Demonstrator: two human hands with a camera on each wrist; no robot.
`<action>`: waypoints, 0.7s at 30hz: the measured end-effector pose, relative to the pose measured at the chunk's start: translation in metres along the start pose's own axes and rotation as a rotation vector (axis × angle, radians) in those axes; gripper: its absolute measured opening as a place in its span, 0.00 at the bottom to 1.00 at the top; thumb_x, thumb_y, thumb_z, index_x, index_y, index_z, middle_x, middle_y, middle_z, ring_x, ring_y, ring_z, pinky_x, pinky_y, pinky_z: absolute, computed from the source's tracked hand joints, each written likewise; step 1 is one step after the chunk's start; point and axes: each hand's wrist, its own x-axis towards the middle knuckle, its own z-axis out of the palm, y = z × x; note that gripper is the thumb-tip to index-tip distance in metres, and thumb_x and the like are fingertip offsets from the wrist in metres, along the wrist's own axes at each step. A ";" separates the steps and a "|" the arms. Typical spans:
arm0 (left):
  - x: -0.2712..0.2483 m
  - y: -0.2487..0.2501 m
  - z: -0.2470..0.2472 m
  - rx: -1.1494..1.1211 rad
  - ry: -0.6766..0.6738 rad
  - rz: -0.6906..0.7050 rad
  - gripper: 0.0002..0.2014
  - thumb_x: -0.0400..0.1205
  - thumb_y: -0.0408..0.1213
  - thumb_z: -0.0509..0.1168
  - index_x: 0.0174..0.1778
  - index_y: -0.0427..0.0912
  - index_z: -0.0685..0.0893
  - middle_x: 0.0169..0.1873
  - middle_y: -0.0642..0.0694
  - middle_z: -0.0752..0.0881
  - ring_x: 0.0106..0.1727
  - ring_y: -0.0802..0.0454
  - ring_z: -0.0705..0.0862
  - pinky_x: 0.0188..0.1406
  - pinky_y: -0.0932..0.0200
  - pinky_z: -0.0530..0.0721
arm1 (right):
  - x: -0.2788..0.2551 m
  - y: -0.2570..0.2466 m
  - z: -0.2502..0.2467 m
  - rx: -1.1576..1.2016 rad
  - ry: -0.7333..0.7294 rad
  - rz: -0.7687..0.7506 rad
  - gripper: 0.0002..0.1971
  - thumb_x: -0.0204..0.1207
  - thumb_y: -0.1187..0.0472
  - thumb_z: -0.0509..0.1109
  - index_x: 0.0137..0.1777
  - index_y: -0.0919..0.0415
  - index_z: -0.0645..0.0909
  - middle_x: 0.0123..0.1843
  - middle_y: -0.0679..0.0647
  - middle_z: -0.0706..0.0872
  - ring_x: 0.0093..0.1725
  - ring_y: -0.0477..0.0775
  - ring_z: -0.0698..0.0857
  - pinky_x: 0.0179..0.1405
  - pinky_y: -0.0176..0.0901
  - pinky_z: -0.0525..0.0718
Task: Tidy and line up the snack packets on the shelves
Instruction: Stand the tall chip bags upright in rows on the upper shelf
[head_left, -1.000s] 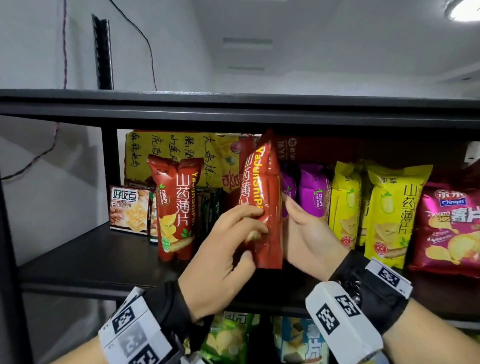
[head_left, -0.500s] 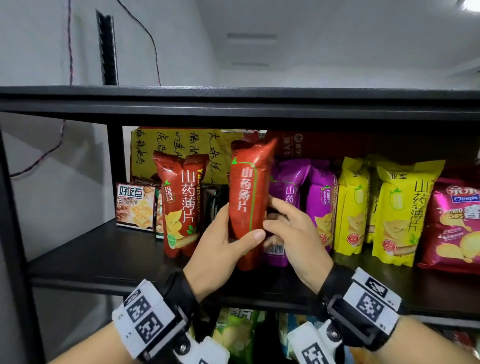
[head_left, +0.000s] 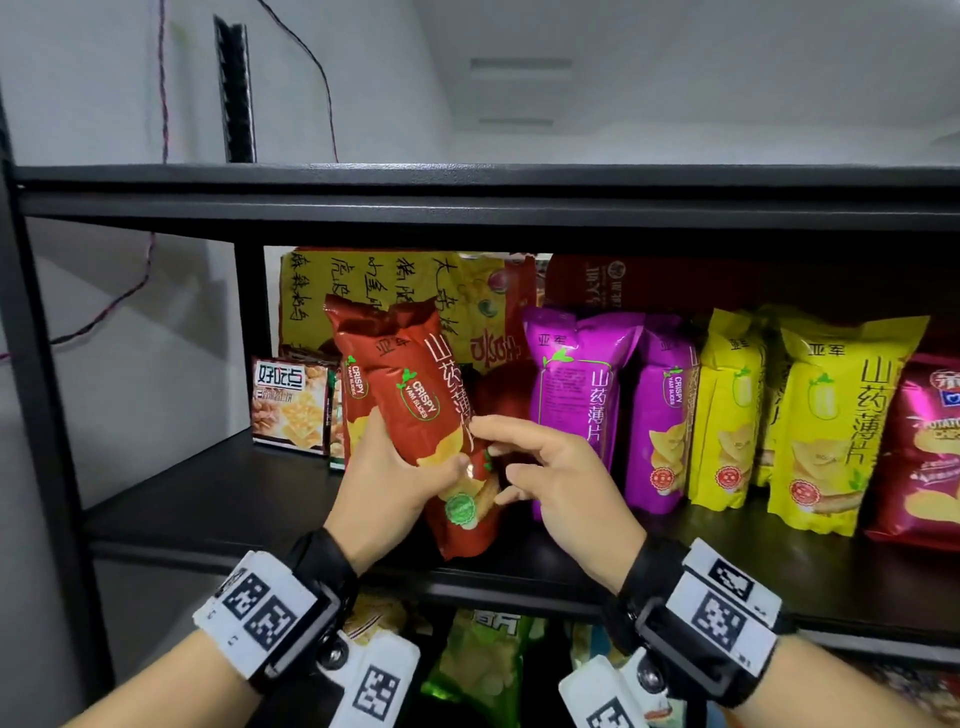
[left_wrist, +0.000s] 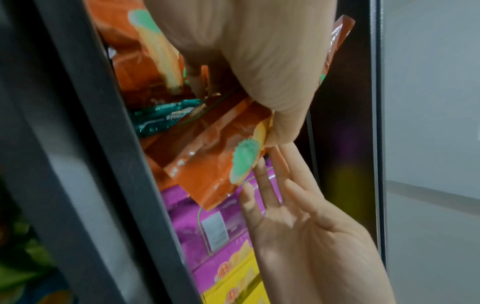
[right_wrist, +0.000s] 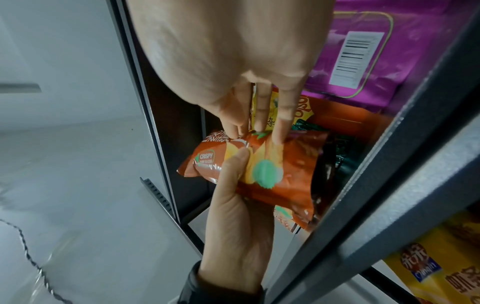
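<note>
Black shelf (head_left: 218, 499) runs under both our hands, purple packets (head_left: 582, 395) just right of them. Red packet (head_left: 415, 415) sits tilted in our left hand (head_left: 395, 483), thumb across its lower front; light, crinkly, slippery (grip low, gently). Right hand (head_left: 561, 493) hovers beside it, fingers relaxed. Half a second ago it stood upright, right hand touching.
</note>
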 end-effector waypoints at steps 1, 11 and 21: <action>0.002 0.000 -0.006 0.017 -0.003 -0.003 0.38 0.62 0.47 0.82 0.69 0.49 0.78 0.56 0.53 0.91 0.57 0.55 0.90 0.59 0.52 0.88 | -0.001 0.001 0.000 -0.034 -0.004 -0.013 0.31 0.73 0.84 0.58 0.54 0.47 0.87 0.63 0.46 0.86 0.58 0.49 0.84 0.43 0.46 0.89; 0.021 0.011 -0.065 0.105 -0.109 -0.059 0.43 0.56 0.46 0.82 0.69 0.53 0.76 0.60 0.50 0.89 0.59 0.53 0.90 0.61 0.46 0.87 | -0.005 0.000 -0.041 -0.397 0.677 -0.327 0.26 0.71 0.66 0.78 0.64 0.48 0.71 0.62 0.48 0.75 0.51 0.42 0.80 0.46 0.35 0.81; 0.014 -0.020 -0.058 0.170 0.015 -0.009 0.32 0.74 0.26 0.78 0.66 0.48 0.66 0.58 0.56 0.84 0.53 0.69 0.88 0.45 0.69 0.85 | 0.014 0.031 -0.059 -0.382 0.553 0.063 0.47 0.60 0.53 0.87 0.76 0.59 0.65 0.63 0.48 0.80 0.58 0.45 0.82 0.52 0.31 0.78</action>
